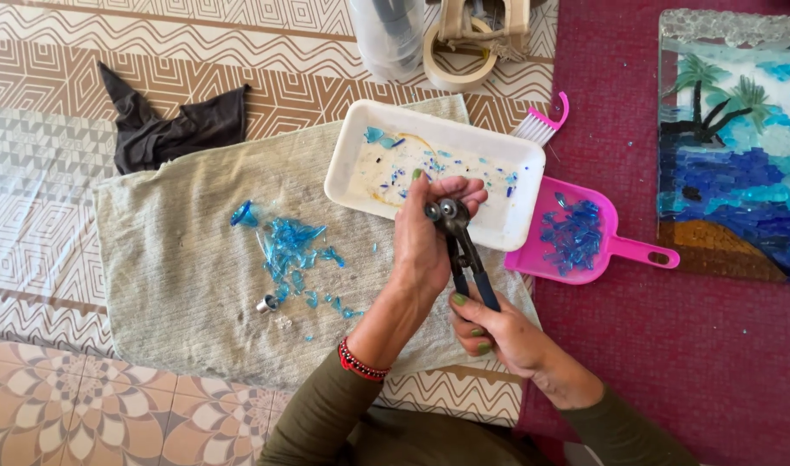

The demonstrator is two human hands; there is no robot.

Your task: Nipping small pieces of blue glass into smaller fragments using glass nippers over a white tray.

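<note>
Only one view: the head cam looked almost straight down, pretty close, over the towel and tray.

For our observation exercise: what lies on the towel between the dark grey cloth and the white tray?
In the head view, between the dark grey cloth and the white tray, the towel is bare; the blue glass shards lie lower.

Bright, even daylight fills the scene, with colours vivid and shadows soft and short. A pale glare washes over the patterned cloth at the left. Focus is sharp at the centre; the top edge looks slightly blurred.
</note>
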